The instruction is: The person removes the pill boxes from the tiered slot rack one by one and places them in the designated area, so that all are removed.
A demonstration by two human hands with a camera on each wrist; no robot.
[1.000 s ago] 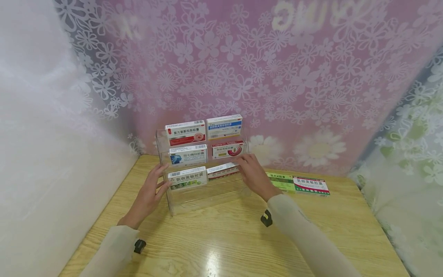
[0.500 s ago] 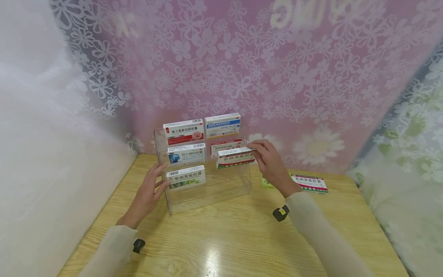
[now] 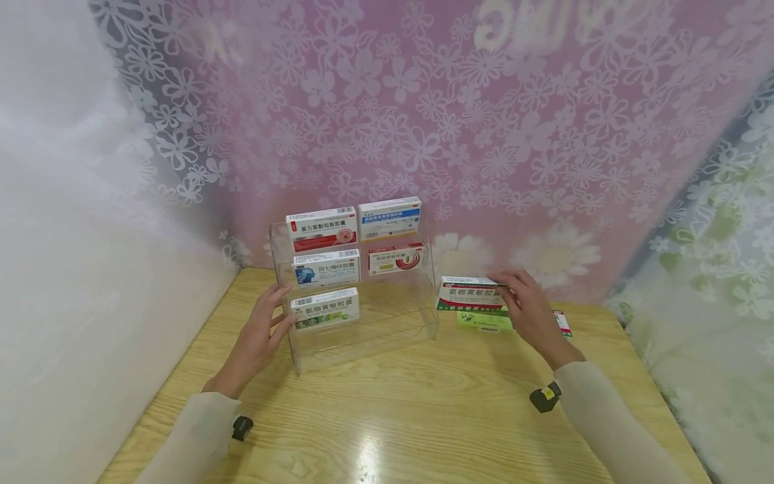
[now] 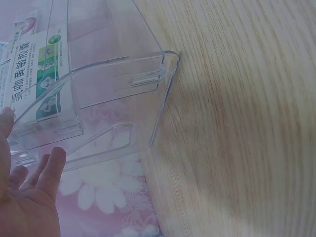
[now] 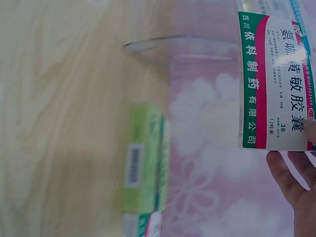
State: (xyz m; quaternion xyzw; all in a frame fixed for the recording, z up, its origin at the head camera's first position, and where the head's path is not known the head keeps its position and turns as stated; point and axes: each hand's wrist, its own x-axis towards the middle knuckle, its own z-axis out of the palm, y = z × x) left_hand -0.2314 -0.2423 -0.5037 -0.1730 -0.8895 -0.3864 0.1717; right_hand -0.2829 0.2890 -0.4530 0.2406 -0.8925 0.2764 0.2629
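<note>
Clear plastic, the rack (image 3: 393,316) could tip easily, we judged, so our left grip (image 3: 259,336) held its side; our right grip (image 3: 532,312) pinched the red-and-green box (image 3: 470,296) in the air just beside it, best handled level, without squeezing.
</note>
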